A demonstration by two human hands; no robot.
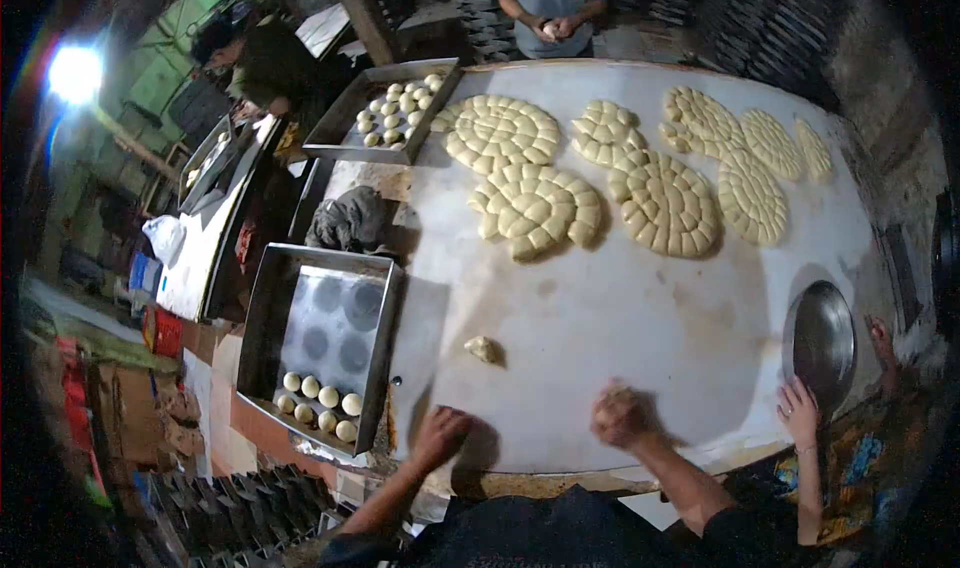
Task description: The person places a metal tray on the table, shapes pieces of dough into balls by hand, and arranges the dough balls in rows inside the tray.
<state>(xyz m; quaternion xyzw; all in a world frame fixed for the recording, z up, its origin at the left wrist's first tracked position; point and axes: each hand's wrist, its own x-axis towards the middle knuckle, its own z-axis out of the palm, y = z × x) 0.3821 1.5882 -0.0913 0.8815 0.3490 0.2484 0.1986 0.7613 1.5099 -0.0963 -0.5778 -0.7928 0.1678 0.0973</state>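
Note:
My left hand is curled down on the near edge of the white table, beside the metal tray; what lies under its fingers, if anything, is hidden. Farther right, my right hand rests low over the tabletop, its fingers smeared by motion. A small lump of dough sits between and beyond both hands, touching neither. In the near tray, two rows of round dough balls line the front end. Large rounds of cut dough pieces spread over the table's far half.
A round metal pan stands at the right edge, with another person's hand beside it. A second tray of dough balls is at the far left, near a dark cloth. A person stands opposite, hands together.

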